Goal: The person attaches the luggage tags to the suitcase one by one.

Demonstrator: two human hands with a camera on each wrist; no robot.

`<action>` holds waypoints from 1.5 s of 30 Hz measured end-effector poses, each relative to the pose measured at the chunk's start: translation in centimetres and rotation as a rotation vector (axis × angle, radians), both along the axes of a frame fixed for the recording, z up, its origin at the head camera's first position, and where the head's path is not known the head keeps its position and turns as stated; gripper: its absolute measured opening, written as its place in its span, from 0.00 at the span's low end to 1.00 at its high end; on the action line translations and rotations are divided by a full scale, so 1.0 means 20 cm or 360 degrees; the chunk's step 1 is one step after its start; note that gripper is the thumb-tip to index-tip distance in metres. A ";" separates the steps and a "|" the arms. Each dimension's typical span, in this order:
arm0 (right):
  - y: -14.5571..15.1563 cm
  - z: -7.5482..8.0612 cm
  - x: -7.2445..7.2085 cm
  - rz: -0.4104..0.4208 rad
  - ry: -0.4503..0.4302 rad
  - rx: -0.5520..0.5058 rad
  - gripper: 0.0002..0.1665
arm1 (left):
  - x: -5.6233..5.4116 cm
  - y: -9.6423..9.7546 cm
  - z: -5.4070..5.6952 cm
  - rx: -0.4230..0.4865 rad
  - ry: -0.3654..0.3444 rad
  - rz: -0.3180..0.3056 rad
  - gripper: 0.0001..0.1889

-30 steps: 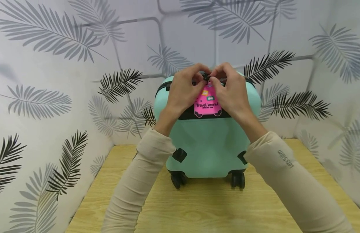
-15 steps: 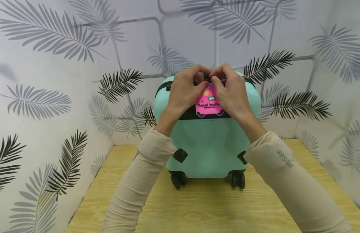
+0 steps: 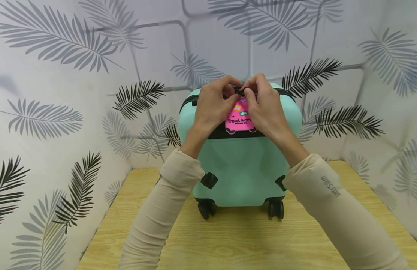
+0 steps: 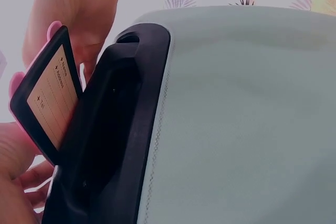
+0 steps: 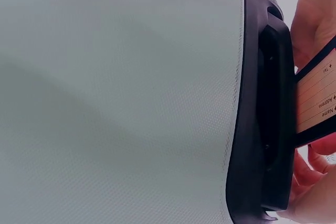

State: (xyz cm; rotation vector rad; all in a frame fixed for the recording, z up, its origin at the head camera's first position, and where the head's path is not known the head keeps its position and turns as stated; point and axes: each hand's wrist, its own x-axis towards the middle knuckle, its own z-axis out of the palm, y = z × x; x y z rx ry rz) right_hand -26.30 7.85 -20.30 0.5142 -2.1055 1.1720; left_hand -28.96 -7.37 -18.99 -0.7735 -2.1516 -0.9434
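A mint-green suitcase point(image 3: 242, 168) stands upright on its black wheels. From its top front hangs a pink luggage tag point(image 3: 237, 117) shaped like a little suitcase and printed "Travel World". My left hand point(image 3: 212, 103) pinches the tag's black strap point(image 3: 239, 90) between thumb and fingertips, right above the tag. Just beside it, my right hand point(image 3: 266, 107) pinches the same strap, the two thumbs close together. In the left wrist view the tag's back point(image 4: 55, 90) shows a card with name, address and tel lines, next to the black carry handle point(image 4: 113, 114). The fingers partly cover the strap.
The suitcase rests on a wood-grain table point(image 3: 228, 243). Close behind and at both sides rise pale walls point(image 3: 93, 90) with a grey and black leaf pattern. Beige sleeves point(image 3: 161, 210) cover both forearms.
The pink tag has swung slightly right and back left. Both hands keep their grip at the strap, with small finger shifts; the suitcase stays in place.
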 end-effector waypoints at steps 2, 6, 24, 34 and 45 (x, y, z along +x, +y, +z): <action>0.00 0.00 0.00 0.0031 0.0028 -0.0019 0.08 | 0.00 0.00 -0.01 0.0000 0.0011 0.0005 0.10; 0.02 0.01 -0.02 0.0078 0.0057 -0.0032 0.12 | 0.00 -0.01 -0.01 0.0013 0.0004 0.0012 0.10; 0.02 0.01 -0.03 -0.0001 0.0005 0.0057 0.09 | -0.01 -0.03 0.01 -0.0265 0.0103 0.0291 0.10; 0.02 0.01 -0.02 0.0071 0.0016 0.0067 0.07 | 0.00 -0.03 0.01 -0.0340 0.0092 0.0324 0.10; 0.05 0.03 -0.04 0.0119 0.0065 -0.0070 0.15 | -0.02 -0.02 -0.01 -0.0148 -0.0002 0.0171 0.11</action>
